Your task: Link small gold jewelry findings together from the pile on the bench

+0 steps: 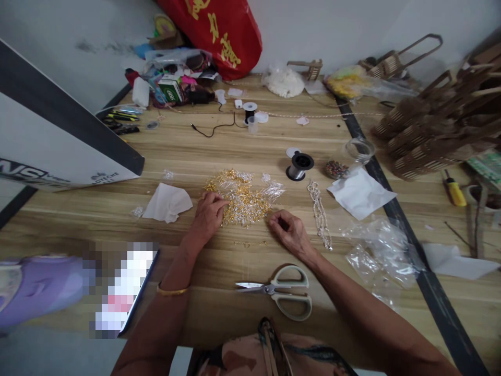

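A pile of small gold and clear jewellery pieces (246, 206) lies on the wooden table in front of me. My left hand (207, 216) rests at the pile's left edge, its fingers curled together. Whatever they pinch is too small to make out. Beside the pile's right edge, my right hand (290, 233) is closed with thumb and forefinger together; anything between them is hidden. Silver pins (275, 191) lie at the pile's upper right. A short gold chain (250, 244) is stretched out between my hands, nearer to me. Scissors (276, 290) with pale handles lie below it, blades pointing left.
Beaded strands (320, 219) and a wire spool (300, 166) are right of the pile. Farther right are a jar (358, 151), white paper (362, 193) and plastic bags (379, 250). White paper (167, 202) and a phone (127, 290) lie left. Brown woven items (434, 120) crowd the right.
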`<state>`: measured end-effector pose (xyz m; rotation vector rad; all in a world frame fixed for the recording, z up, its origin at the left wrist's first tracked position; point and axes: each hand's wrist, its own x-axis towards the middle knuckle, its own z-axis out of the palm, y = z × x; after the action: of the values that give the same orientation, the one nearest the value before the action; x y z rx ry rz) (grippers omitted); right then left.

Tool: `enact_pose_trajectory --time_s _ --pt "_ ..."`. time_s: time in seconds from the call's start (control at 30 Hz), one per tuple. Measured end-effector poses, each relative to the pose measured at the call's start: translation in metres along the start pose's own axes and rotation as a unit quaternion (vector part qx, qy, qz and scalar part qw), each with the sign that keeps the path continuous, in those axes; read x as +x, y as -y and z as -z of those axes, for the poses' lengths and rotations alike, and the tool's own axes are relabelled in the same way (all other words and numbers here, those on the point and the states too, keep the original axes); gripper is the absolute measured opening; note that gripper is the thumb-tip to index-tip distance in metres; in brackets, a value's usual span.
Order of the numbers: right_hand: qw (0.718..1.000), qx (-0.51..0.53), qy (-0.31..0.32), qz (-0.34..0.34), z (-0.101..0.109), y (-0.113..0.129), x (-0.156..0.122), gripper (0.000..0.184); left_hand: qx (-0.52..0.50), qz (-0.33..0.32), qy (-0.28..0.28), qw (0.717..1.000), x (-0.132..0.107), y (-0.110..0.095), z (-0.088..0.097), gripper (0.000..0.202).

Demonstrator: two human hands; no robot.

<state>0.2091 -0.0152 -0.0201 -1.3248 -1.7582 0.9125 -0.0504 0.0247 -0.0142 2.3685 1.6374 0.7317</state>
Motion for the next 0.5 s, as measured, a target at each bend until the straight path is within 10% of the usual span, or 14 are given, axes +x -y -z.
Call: enact_pose_trajectory --time_s 0.5 --pt "1.0 -0.003 -0.003 0.002 0.0003 0.0013 -0.0002 0.02 -0.025 0.01 0.006 1.0 0.0022 0.0028 0.0091 0.012"
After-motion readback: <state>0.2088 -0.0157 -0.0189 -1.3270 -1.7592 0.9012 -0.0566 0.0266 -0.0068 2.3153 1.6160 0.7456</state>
